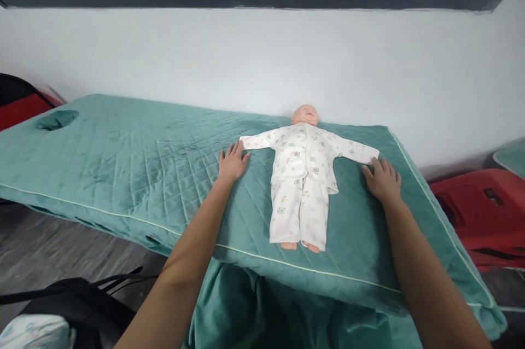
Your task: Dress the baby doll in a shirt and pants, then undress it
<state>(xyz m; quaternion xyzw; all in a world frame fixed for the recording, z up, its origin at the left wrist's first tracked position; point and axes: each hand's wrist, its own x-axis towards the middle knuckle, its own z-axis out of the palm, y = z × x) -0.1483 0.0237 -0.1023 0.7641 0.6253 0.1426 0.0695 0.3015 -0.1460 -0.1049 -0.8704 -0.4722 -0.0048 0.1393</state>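
A baby doll [305, 115] lies on its back on a green quilted bed cover [135, 174], head toward the wall, bare feet toward me. It wears a white printed jacket [303, 152] and matching trousers [298, 212]. Both jacket sleeves stretch out sideways, and the doll's hands are hidden in them. My left hand [233, 163] rests on the cover with fingers apart, its fingertips at the cuff on the left. On the other side my right hand [384, 178] lies at the right cuff, fingers spread; neither hand visibly grips the fabric.
A white wall [184, 59] runs behind the bed. The cover has a round hole [57, 120] at its far left. Red plastic stools [486, 212] stand to the right. A black bag [69, 305] with a strap and folded printed cloth [39, 332] sits at the lower left.
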